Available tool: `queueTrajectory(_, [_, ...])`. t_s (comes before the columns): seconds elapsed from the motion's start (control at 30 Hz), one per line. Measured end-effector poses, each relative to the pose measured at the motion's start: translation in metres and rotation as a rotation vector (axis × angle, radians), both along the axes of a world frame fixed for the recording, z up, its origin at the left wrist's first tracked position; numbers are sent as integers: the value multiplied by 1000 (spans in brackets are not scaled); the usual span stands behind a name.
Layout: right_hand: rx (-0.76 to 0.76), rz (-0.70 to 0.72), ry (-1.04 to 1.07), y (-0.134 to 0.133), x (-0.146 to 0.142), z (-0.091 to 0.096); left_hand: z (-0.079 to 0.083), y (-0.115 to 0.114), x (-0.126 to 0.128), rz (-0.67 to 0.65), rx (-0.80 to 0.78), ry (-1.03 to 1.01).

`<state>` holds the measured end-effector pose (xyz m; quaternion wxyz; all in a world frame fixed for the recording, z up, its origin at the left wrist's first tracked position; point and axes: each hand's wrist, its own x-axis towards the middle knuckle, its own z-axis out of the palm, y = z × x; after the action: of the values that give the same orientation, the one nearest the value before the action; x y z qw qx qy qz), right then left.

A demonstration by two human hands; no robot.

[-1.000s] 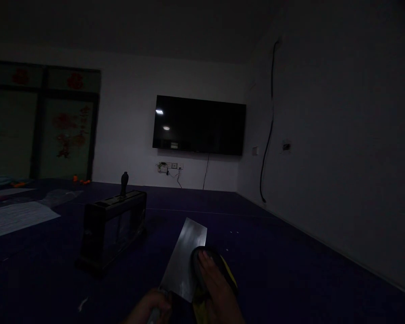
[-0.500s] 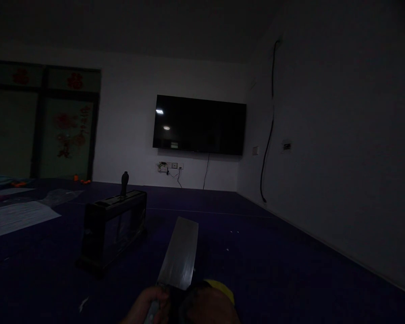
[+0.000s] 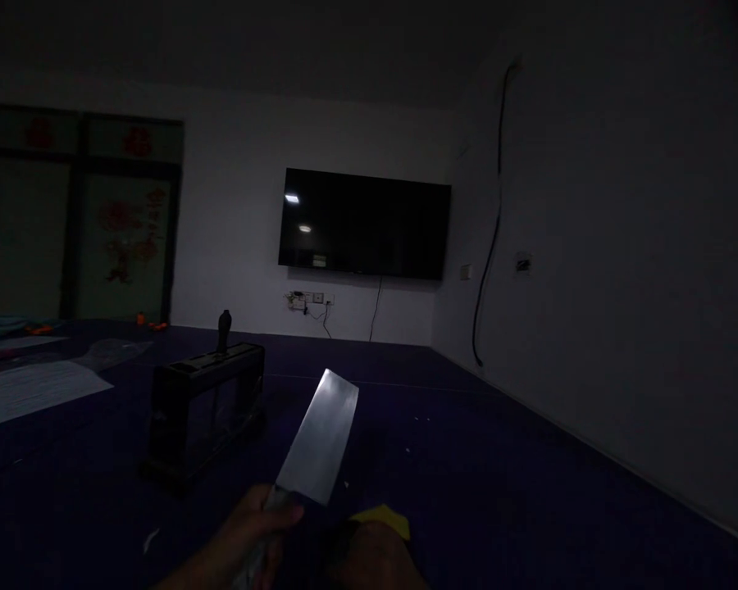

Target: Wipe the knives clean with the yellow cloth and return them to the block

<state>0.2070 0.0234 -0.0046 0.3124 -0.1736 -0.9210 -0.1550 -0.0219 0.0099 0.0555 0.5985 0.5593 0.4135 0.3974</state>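
Observation:
My left hand (image 3: 255, 533) is closed round the handle of a cleaver (image 3: 320, 434), its broad metal blade slanting up and away with a bright sheen near the top edge. At the bottom edge, my right hand (image 3: 378, 559) is a dark, curled shape just right of the cleaver, apart from the blade. A yellow piece (image 3: 384, 518) shows above its knuckles, with something dark beside it; the kind is hard to make out in the low light. Left of the cleaver stands a black box-like frame (image 3: 207, 401) with a knob handle on top.
The dark blue surface (image 3: 492, 483) carries small white scraps. Printed paper (image 3: 37, 392), clear plastic film (image 3: 114, 352) and orange bits (image 3: 157, 326) lie at left. A television (image 3: 366, 225) hangs on the back wall; a black cable (image 3: 489, 254) runs down the right wall.
The cleaver has moved up and slightly left in my left hand. My right hand has come away from the blade's base and dropped lower, along with the yellow piece.

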Motion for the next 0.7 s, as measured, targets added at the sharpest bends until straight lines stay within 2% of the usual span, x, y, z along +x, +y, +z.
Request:
queueTrajectory(0.07, [11,17,-19,7,-3,-6,37,-8,-7,83,107,248])
queueTrajectory(0.17, [34,22,-26,18,-8,-15,98,-16,-23,294,325,508])
queueTrajectory(0.23, [81,9,-28,23,-11,-19,135,-16,-36,367,452,639])
queueTrajectory(0.33, [137,-4,-27,27,-11,-22,183,-6,-63,560,659,819])
queueTrajectory(0.4, [143,2,-42,26,-11,-20,210,2,-83,689,680,1037])
queueTrajectory(0.47, [153,13,-67,22,-10,-16,237,7,-103,754,736,1244])
queueTrajectory(0.53, [161,16,-76,18,-9,-10,260,6,-118,707,835,1439])
queueTrajectory(0.6, [169,16,-63,13,-8,-4,279,1,-126,667,860,1686])
queueTrajectory(0.7, [164,11,-42,8,-7,0,297,-8,-129,677,890,2021])
